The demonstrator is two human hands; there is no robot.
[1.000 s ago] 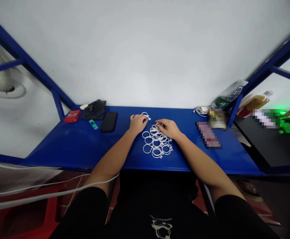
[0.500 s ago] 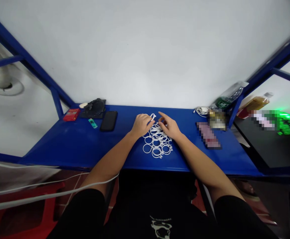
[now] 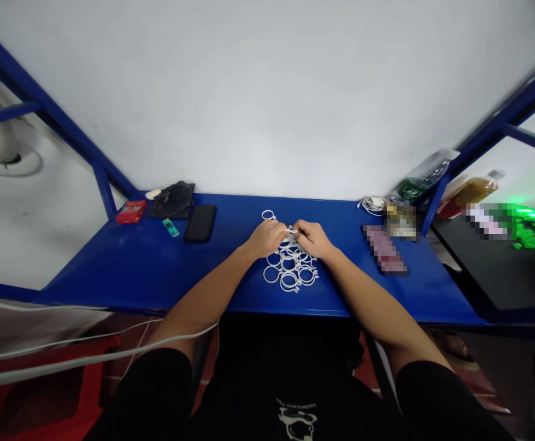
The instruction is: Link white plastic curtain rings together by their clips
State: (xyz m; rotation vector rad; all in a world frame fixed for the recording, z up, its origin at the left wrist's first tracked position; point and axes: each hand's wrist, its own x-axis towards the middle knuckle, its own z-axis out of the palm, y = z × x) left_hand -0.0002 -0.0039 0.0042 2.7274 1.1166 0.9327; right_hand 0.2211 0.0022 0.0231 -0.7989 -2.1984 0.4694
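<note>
Over the desk's middle, my left hand (image 3: 268, 237) is closed in a pinch on a small white plastic ring (image 3: 291, 231), mostly covered by the fingers. My right hand (image 3: 312, 237) meets it from the other side, thumb and fingertips pressed on the same piece. Below both hands lies a loose pile of white plastic rings (image 3: 289, 263) with small tabs, several of them overlapping. One separate white ring (image 3: 268, 214) shows just beyond my left knuckles.
On the blue desk (image 3: 157, 269), a black phone (image 3: 200, 223), a teal object (image 3: 171, 228), a red box (image 3: 131, 212) and a black bag (image 3: 175, 199) sit left. A white cable (image 3: 372, 205), a plastic bottle (image 3: 426, 177) and blurred-out items are right.
Both hands have come together and slightly nearer to me; the right fingers have closed on the piece at the left fingertips. A lone ring now shows behind the left hand.
</note>
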